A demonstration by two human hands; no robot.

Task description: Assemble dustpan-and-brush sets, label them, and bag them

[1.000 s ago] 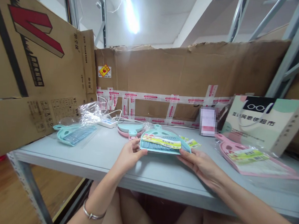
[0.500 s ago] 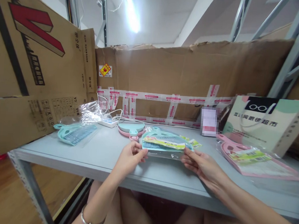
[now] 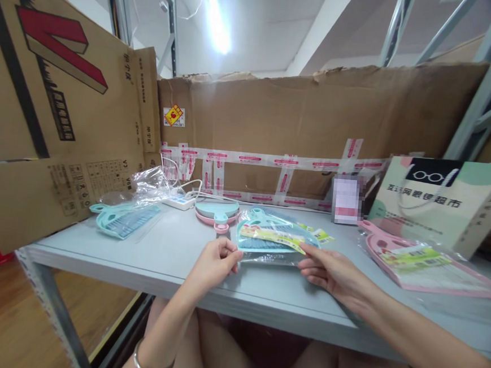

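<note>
In front of me on the table lies a mint-green dustpan and brush set (image 3: 274,246) in a clear plastic bag (image 3: 270,259). A yellow-green label strip (image 3: 271,237) lies across the set, its right end bent downward. My left hand (image 3: 218,259) pinches the bag at its near left corner, fingers curled. At the other side, my right hand (image 3: 327,270) is closed with thumb and forefinger on the label's right end. Just beyond my left hand sit a mint-green and a pink dustpan (image 3: 215,211), one stacked on the other.
Another bagged mint-green set (image 3: 126,220) lies at left, a bagged pink dustpan (image 3: 434,267) at right. Behind stand a power strip (image 3: 179,200), a phone with a blurred screen (image 3: 347,200) and a paper bag (image 3: 431,204). Cardboard boxes (image 3: 251,116) wall the back and left.
The label's right end has bent down between my right fingers. The bagged set sits slightly lower and farther right in view; my hands have barely shifted.
</note>
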